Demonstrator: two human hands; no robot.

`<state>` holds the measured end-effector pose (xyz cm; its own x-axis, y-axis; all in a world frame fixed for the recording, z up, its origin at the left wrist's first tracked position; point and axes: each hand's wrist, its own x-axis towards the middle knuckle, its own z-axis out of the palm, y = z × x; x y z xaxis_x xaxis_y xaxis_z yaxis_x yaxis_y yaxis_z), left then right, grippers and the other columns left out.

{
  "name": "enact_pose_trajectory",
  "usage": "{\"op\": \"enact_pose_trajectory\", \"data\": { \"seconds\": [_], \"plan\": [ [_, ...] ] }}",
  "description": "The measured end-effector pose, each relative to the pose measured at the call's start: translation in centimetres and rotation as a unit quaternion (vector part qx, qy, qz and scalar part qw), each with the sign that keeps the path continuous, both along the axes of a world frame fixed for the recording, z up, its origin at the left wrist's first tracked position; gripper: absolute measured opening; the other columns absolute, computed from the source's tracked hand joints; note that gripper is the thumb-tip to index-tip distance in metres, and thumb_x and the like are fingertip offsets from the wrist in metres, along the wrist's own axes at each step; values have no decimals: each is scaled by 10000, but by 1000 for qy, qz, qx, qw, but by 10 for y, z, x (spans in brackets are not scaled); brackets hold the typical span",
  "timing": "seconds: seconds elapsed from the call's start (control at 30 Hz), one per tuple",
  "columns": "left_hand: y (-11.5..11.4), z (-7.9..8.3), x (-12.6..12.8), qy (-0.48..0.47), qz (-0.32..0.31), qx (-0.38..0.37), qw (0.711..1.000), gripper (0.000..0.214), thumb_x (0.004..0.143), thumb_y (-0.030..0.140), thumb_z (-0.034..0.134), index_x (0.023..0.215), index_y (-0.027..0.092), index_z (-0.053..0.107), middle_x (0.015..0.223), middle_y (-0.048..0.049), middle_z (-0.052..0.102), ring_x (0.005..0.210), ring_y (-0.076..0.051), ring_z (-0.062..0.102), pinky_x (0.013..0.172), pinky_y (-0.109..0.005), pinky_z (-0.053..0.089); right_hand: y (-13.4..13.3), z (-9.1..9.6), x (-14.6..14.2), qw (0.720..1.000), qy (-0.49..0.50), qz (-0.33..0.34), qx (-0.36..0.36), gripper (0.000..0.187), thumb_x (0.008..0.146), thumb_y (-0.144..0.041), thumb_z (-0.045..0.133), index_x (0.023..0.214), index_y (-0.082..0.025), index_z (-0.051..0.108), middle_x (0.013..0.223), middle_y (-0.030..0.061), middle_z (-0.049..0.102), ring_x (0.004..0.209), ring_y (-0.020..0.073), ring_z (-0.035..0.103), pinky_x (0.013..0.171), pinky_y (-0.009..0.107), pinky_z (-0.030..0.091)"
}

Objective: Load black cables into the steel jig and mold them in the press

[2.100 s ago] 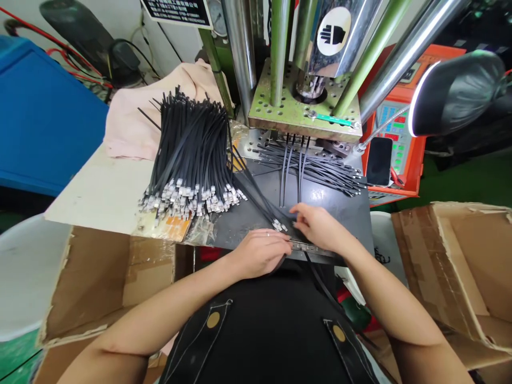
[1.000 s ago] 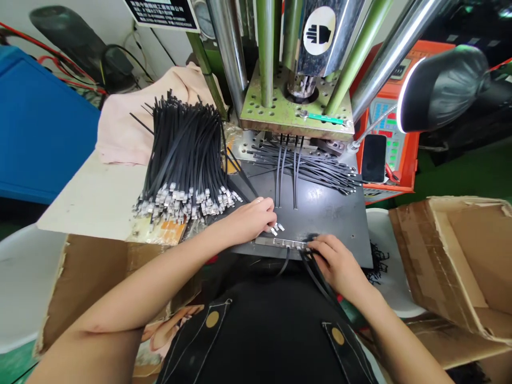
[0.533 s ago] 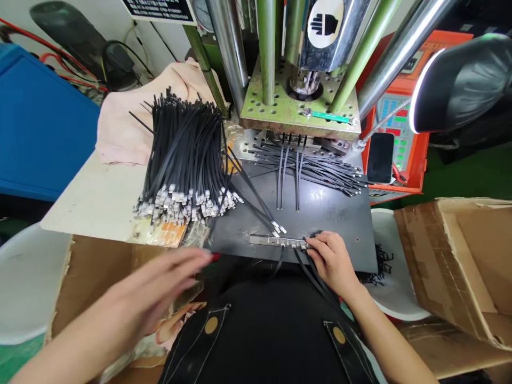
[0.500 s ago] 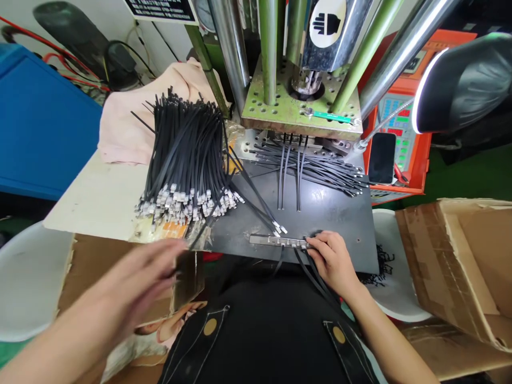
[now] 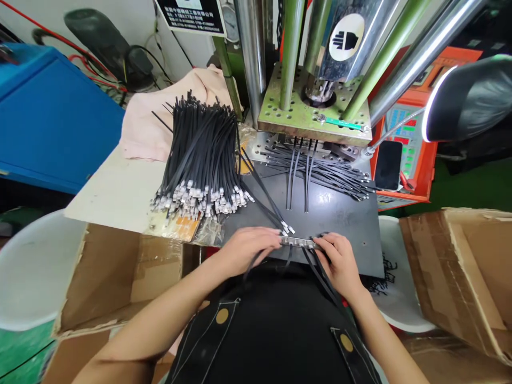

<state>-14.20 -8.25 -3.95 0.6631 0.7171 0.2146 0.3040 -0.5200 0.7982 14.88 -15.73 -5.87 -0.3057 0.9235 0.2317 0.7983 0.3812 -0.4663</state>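
Far out to the left of both grips, a bundle of cables (image 5: 202, 160) is lying on the bench (image 5: 348, 224) with its metal ends pointing toward the person. The left hand (image 5: 248, 249) is curling down, its grip closing on a single black cable (image 5: 253, 265) that is trailing from under the palm toward the apron. Just right of that grip, a metal strip (image 5: 298, 242) is lying at the near edge of the bench, between the two hands. The right hand (image 5: 336, 258) is pinching the seated cables (image 5: 320, 277) at the strip's right end, and they are hanging away beneath its grip.

The work appears to be at the loading step: cable ends are going into the strip one by one. The next move is calling for the left grip to line its cable's end up with a free slot while the right grip is steadying the strip.
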Motion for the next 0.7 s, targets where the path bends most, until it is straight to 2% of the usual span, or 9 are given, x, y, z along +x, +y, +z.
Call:
{"op": "enact_pose_trajectory", "data": {
  "seconds": [0.07,0.17,0.3,0.37,0.43,0.53,0.6,0.7],
  "plan": [
    [0,-2,17,25,-14,-9,1000,132,965,201,498,951,180,627,925,-48,696,892,-149,675,803,-252,518,0,0,0,1000,0,-1,0,267,941,-184,547,1208,-183,563,1059,109,599,1042,258,535,877,454,481],
    [1,8,29,105,-24,-18,994,133,965,193,453,927,186,580,841,-18,656,726,-133,629,687,-241,468,0,1,1,1000,4,-2,-1,260,946,-183,545,1204,-186,569,1045,104,606,1036,254,540,875,451,482],
    [5,26,38,207,-61,10,976,122,944,164,451,960,200,566,828,-5,657,700,-160,630,654,-261,452,1,-1,1,1000,5,-1,-3,250,941,-181,550,1189,-190,576,1032,100,615,1020,256,547,867,453,486],
    [6,27,40,233,-71,28,970,153,930,131,465,1006,201,577,851,-10,678,730,-173,655,669,-272,479,1,-2,1,1000,10,-3,-1,254,937,-178,551,1190,-192,574,1034,101,613,1018,261,551,868,459,490],
    [6,20,37,203,-70,48,975,197,944,133,463,1087,201,581,920,-23,706,815,-174,680,750,-284,519,1,-1,2,1000,22,-2,-2,276,934,-174,550,1208,-202,568,1039,100,609,1019,261,556,869,462,497],
    [1,-3,21,96,-31,91,991,206,967,227,507,1153,201,590,1070,-57,714,1012,-174,669,952,-332,516,-1,4,7,1000,24,4,-13,353,933,-185,546,1284,-216,539,1116,117,599,1074,281,550,893,490,498],
    [-4,-20,9,45,51,116,991,185,937,261,577,1106,199,618,1050,-71,719,1027,-187,661,970,-372,521,-4,6,12,1000,12,5,-13,415,922,-204,564,1334,-215,516,1193,137,584,1130,311,534,932,539,476],
    [-13,-38,2,7,175,122,977,133,882,207,626,1014,203,646,916,-60,724,924,-192,667,875,-390,562,-10,4,21,999,25,-12,17,438,892,-173,569,1324,-235,539,1174,124,603,1109,322,557,927,559,471]
  ]
}}
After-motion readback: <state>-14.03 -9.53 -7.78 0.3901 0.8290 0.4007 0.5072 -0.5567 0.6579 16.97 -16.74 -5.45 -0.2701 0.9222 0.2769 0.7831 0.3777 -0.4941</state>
